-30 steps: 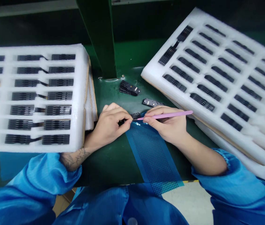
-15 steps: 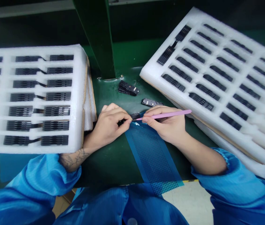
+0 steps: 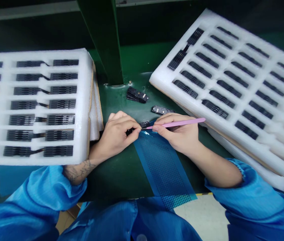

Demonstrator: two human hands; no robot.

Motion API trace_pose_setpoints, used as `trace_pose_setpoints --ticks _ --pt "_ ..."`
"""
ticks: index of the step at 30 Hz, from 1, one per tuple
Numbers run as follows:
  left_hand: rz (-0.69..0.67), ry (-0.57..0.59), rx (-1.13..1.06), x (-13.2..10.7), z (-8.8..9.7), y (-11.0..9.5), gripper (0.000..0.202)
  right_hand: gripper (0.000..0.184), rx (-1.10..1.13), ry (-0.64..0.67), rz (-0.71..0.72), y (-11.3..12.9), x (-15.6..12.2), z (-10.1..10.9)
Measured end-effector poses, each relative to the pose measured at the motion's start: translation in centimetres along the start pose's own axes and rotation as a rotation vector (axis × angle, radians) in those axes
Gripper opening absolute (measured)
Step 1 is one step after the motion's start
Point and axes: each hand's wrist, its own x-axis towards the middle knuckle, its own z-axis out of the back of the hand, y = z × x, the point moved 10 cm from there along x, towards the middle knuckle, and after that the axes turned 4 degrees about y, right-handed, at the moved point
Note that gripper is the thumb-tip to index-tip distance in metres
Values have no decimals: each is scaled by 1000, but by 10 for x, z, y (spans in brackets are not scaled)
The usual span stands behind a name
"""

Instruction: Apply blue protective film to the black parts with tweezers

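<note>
My right hand (image 3: 179, 132) is closed around a pair of pink tweezers (image 3: 186, 123), pen-fashion. Their dark tip points left and meets the thumb and forefinger of my left hand (image 3: 122, 130). That hand is pinched on a small black part (image 3: 145, 125), much of which is hidden behind the fingers. Under both hands lies a strip of blue film (image 3: 165, 164) dotted with rows of dark spots, running toward me over the table's front edge. Just beyond my right hand sits a small stack of flat black parts (image 3: 162, 109), with another black stack (image 3: 137, 95) farther back.
On the left, a white foam tray (image 3: 83, 100) holds rows of black parts in slots, on top of more trays. A second foam tray (image 3: 160, 72) lies slanted on the right, also stacked. A green post (image 3: 107, 50) rises from the green table (image 3: 114, 170) at the back.
</note>
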Motion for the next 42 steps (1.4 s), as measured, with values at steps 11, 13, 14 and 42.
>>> trace_pose_setpoints --ticks 11,13,14,42 --pt "7 11 6 1 -1 1 13 7 -7 -2 -29 -2 -1 -1" --pt "13 11 12 1 -1 1 14 7 -3 -16 -63 -3 -1 2" --pt "16 7 12 0 -1 2 15 9 4 -26 -89 -5 -1 3" --pt "-191 47 153 -6 -14 -14 10 4 -107 -129 -267 -26 4 13"
